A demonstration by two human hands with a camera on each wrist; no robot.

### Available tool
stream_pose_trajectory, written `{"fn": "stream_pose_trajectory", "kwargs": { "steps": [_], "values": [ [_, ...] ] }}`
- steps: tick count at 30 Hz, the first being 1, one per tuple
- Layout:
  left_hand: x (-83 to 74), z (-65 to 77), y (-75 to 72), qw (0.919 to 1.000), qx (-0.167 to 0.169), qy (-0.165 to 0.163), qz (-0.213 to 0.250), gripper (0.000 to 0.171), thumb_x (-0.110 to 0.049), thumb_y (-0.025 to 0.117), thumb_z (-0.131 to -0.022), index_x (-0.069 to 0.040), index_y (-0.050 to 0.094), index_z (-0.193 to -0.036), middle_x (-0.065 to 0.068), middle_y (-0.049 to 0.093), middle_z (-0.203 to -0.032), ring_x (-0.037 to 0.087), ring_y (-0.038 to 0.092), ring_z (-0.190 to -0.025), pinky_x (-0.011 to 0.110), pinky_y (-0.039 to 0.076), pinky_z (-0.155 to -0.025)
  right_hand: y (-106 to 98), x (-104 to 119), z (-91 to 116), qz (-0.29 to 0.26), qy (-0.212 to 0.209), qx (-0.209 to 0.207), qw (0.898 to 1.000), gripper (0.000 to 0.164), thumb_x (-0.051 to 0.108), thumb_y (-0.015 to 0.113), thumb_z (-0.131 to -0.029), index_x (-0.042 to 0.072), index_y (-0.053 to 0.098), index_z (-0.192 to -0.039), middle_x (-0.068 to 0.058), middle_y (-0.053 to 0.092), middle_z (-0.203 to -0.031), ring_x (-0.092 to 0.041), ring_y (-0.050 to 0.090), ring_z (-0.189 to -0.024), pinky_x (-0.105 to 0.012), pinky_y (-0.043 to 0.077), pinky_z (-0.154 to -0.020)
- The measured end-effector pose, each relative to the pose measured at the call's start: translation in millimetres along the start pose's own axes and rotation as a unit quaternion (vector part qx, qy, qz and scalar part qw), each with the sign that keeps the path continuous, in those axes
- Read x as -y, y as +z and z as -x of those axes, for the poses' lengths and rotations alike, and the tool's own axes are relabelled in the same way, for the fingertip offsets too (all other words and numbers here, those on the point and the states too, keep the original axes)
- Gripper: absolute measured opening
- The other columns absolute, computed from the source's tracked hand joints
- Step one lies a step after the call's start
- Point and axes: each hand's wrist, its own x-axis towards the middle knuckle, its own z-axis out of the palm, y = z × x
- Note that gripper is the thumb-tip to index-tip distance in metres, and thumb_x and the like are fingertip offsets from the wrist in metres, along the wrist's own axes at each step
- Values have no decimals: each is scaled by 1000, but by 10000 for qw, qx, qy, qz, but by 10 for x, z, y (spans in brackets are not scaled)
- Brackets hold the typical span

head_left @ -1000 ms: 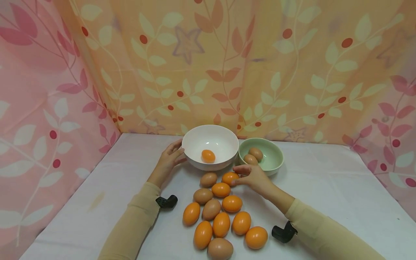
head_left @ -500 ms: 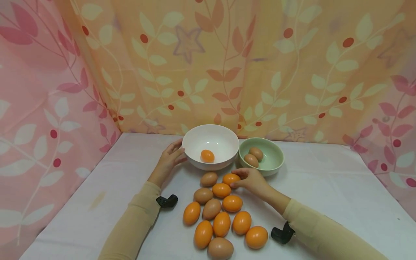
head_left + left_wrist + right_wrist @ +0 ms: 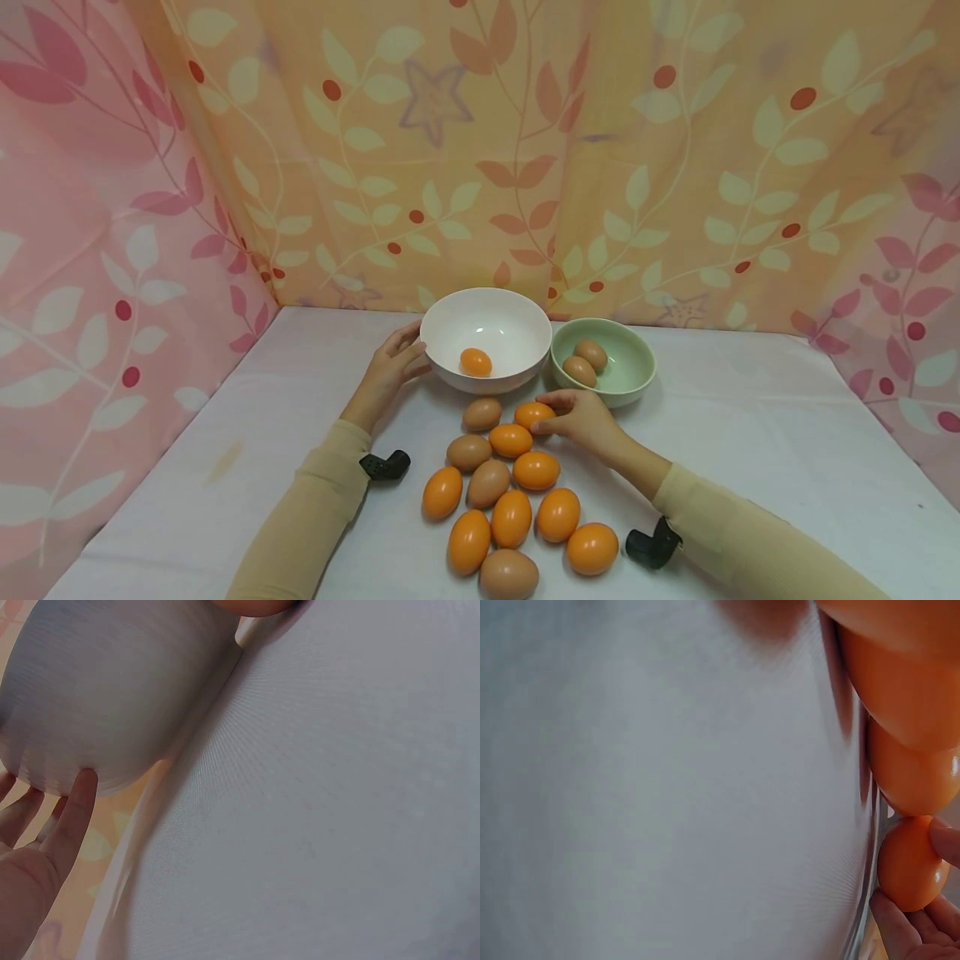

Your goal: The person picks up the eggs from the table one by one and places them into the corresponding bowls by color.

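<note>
At the back of the table is a white bowl (image 3: 517,342) with one orange egg (image 3: 476,362) inside. My left hand (image 3: 390,362) rests its fingertips against the bowl's left side; the left wrist view shows those fingers (image 3: 77,810) fairly straight on the outer wall. My right hand (image 3: 585,421) pinches another orange egg (image 3: 531,414) between thumb and fingers, just in front of the bowls. That pinched egg (image 3: 909,862) also appears in the right wrist view, at the end of a row of orange eggs. To the right, a green bowl (image 3: 633,367) contains two brown eggs (image 3: 591,356).
Several loose eggs, orange (image 3: 536,471) and brown (image 3: 488,483), lie close together on the white cloth (image 3: 765,417) between the forearms. A brown egg (image 3: 482,413) sits right before the white bowl. Patterned curtains (image 3: 420,167) stand behind and at both sides.
The orange egg inside the white bowl has rolled slightly left. My right hand has drawn slightly lower with its egg, now leaving more of the nearer brown egg visible. The left hand stays put.
</note>
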Motion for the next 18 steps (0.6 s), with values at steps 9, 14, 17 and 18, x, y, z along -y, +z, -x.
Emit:
{"fn": "stream_pose_trajectory", "kwargs": {
  "steps": [9,14,17,18],
  "values": [
    [3,-3,0,10000,-23,-33,5,53,-16,51,-104,-10,35,-154,6,33,-162,25,39,-143,46,50,-107,-84,99,44,42,-115,-121,9999,51,16,84,-78,-2,67,-123,-15,73,-114,-18,68,-98,-29,59,-85],
    [-8,1,5,10000,-15,-20,38,53,-15,52,-103,-9,36,-153,6,33,-162,25,39,-144,49,49,-108,-115,164,59,-29,-164,-71,9998,50,15,82,-80,-3,67,-123,-16,73,-115,-18,67,-101,-31,58,-90],
    [-5,5,4,10000,10,-1,16,53,-15,52,-103,-9,36,-153,6,33,-162,25,39,-144,50,48,-109,-121,199,71,-80,-197,-14,9998,50,16,82,-80,-3,67,-124,-15,73,-116,-18,67,-101,-31,58,-92],
    [-3,4,3,10000,28,14,-18,53,-16,52,-103,-9,35,-153,7,33,-162,26,39,-144,50,47,-109,-123,212,77,-93,-205,19,9997,50,16,82,-80,-2,67,-124,-15,73,-116,-18,67,-101,-32,58,-93]
  ]
}}
